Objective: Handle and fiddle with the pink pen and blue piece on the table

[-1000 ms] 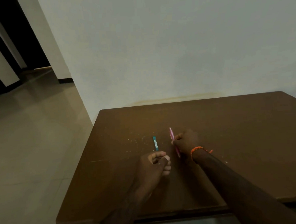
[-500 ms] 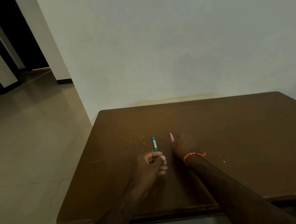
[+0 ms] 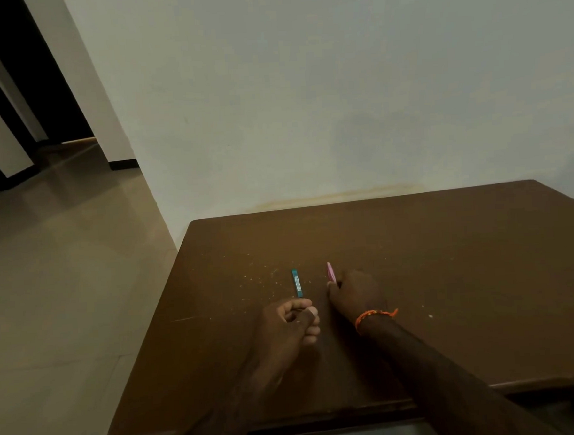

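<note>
A short blue piece [image 3: 296, 283] with a pale label lies flat on the brown table [image 3: 448, 275], pointing away from me. My left hand [image 3: 293, 323] rests just below it with the fingers curled and nothing in them. To the right, my right hand [image 3: 356, 293], with an orange band at the wrist, is closed over the pink pen [image 3: 330, 271]. Only the pen's far end sticks out beyond the knuckles, low on the table; the rest is hidden under the hand.
Small pale crumbs [image 3: 262, 275] are scattered left of the blue piece, and a few specks [image 3: 429, 315] lie to the right of my wrist. A white wall [image 3: 339, 98] stands behind the table. Tiled floor [image 3: 66, 278] spreads to the left.
My right hand has lowered the pink pen from a raised, upright hold down to the table. The left hand and blue piece have stayed put.
</note>
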